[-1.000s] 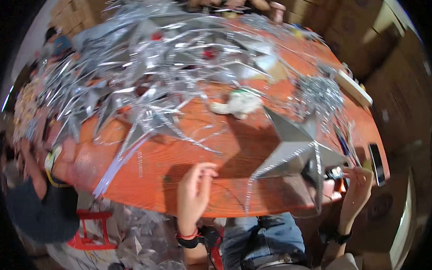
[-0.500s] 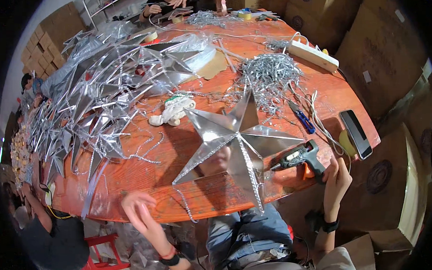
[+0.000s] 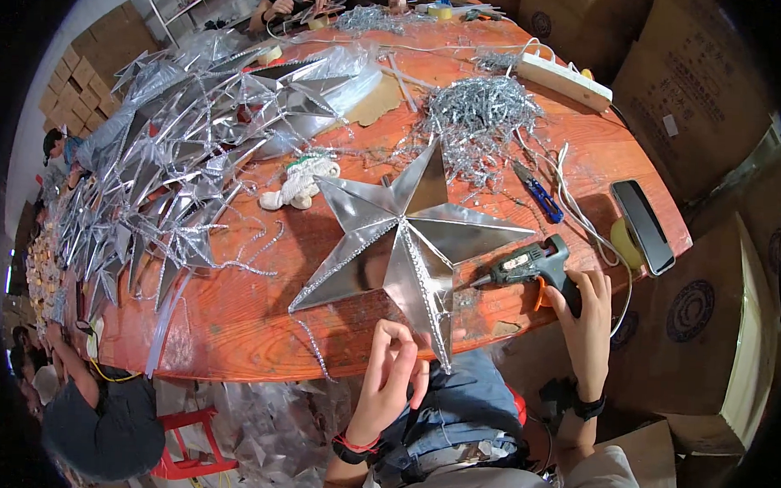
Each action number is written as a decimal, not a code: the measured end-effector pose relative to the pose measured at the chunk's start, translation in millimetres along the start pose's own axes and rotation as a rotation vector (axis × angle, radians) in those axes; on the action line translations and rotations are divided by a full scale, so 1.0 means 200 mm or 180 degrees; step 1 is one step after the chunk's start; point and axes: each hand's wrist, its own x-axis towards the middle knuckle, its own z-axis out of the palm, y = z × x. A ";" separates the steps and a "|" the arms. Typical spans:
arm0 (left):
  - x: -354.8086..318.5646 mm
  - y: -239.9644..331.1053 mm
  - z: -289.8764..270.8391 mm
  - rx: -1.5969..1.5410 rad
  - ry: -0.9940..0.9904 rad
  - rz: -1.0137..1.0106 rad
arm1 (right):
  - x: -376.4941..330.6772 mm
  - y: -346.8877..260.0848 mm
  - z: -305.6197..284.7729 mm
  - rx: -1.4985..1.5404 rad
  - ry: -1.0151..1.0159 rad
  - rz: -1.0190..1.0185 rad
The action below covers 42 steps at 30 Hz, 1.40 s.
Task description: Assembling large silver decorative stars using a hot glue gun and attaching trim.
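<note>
A shiny silver star (image 3: 400,217) lies on the table, silver beaded trim running along two of its ridges. Close beside the star's lowest point is my left hand (image 3: 387,390), its fingers loosely bent and apart, with nothing seen in them. My right hand (image 3: 587,324) has its thumb and fingers around the handle of a dark green glue gun (image 3: 540,265) with an orange trigger. The gun's nozzle faces the star. A loose strand of beaded trim (image 3: 311,340) hangs from the star's left point over the table edge.
Silver stars (image 3: 178,168) pile up at the left, near a white glove (image 3: 300,185). A tinsel heap (image 3: 481,109), blue-handled snips (image 3: 540,196), a phone (image 3: 645,227) and a power strip (image 3: 564,82) lie at the right. Co-workers (image 3: 100,423) sit left and across the table.
My left hand has moved right, up to the star's lowest point. My right hand has moved left and closed around the glue gun's handle.
</note>
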 end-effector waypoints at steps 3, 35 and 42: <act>0.03 0.00 0.00 -0.0419 -0.0258 -0.0035 | 0.01 0.02 -0.02 0.0158 -0.0038 -0.0054; 0.06 0.18 -0.60 0.1502 0.2173 0.1241 | 0.25 -0.19 0.02 0.2282 -0.1018 -0.0644; 0.07 0.18 -0.59 0.1688 0.2179 0.1092 | 0.27 -0.13 0.05 0.1879 -0.1140 -0.0431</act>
